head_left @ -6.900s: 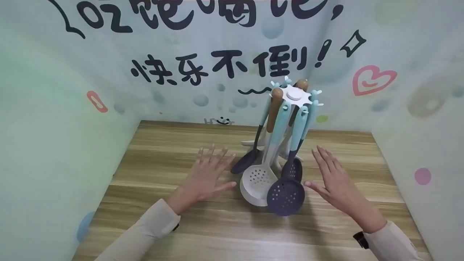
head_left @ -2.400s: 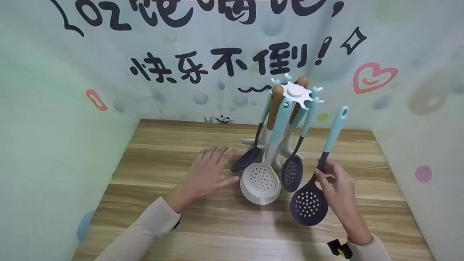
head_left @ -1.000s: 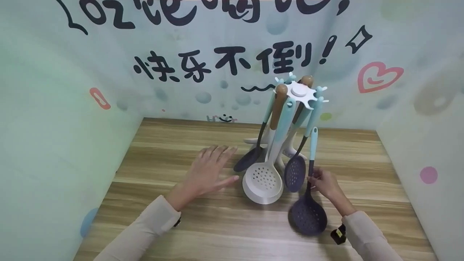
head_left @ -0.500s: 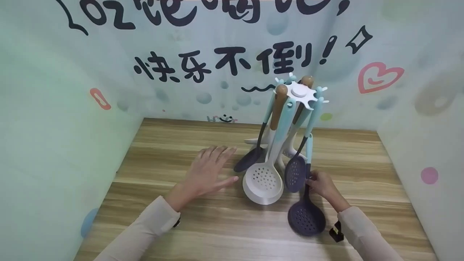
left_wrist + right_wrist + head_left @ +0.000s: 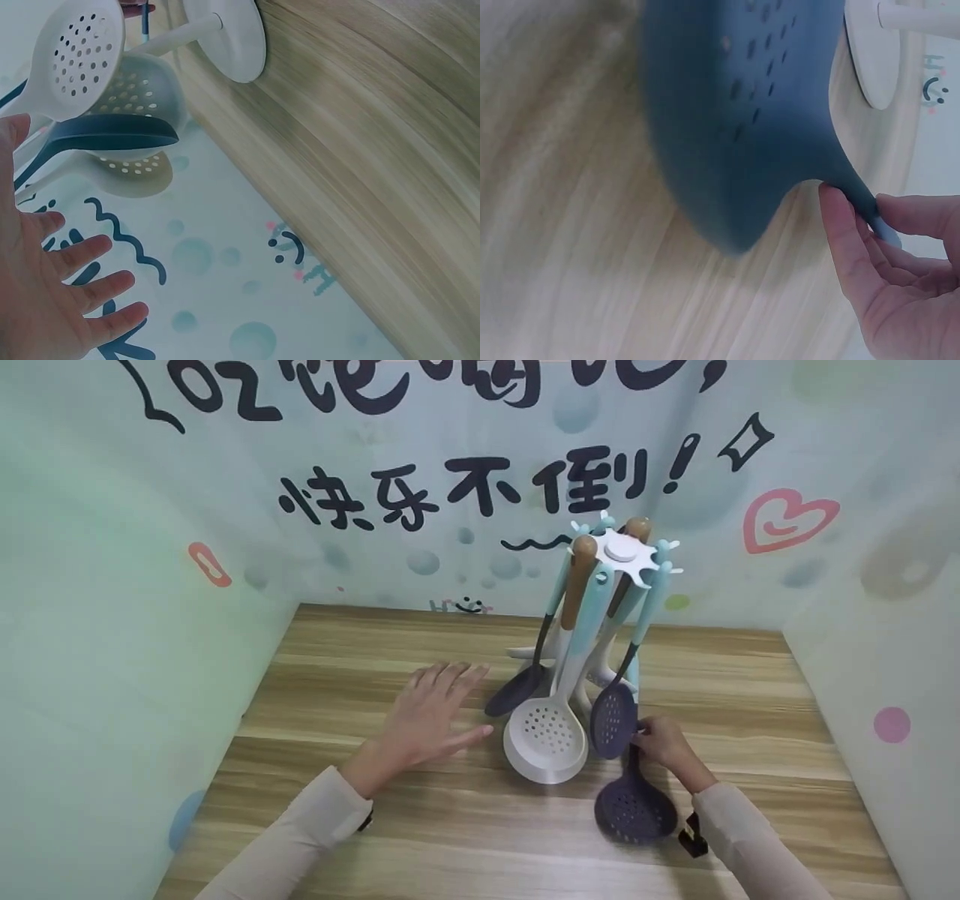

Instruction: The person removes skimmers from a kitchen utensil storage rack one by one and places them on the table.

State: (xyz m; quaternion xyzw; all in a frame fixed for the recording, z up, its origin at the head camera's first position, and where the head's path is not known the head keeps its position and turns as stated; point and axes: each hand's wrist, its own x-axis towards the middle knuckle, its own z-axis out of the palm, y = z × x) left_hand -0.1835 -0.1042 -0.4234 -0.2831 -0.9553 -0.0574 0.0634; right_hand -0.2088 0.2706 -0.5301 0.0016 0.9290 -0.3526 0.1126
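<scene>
The head of the dark skimmer point(image 5: 636, 810) was nearest, at the right of the worktop point(image 5: 450, 847), its shaft running away toward the far side; whether the head touched the wood could not be told. Just beyond, the right-hand grip point(image 5: 667, 741) pinched the shaft between thumb and fingers, close to where it met the head. Such a low hold seemed good for guiding the wide head, but it left the long handle's far end hard to control, so a firm pinch and a slow wrist seemed wise. Across to the left, the left-hand grip point(image 5: 431, 709) was spread, its fingers straight, holding nothing, near the hanging tools but apart from them; it looked well placed to steady any that got knocked. Between the hands hung a white skimmer point(image 5: 547, 735) and, to its right, a dark slotted spoon point(image 5: 613, 720), which hid part of the held handle. That looked the tightest spot: easing the handle rightward before any tilt would best spare a knock. Farther off, the rack point(image 5: 621, 549) stood upright with its tools hung around it, before the patterned wall point(image 5: 375, 577).
</scene>
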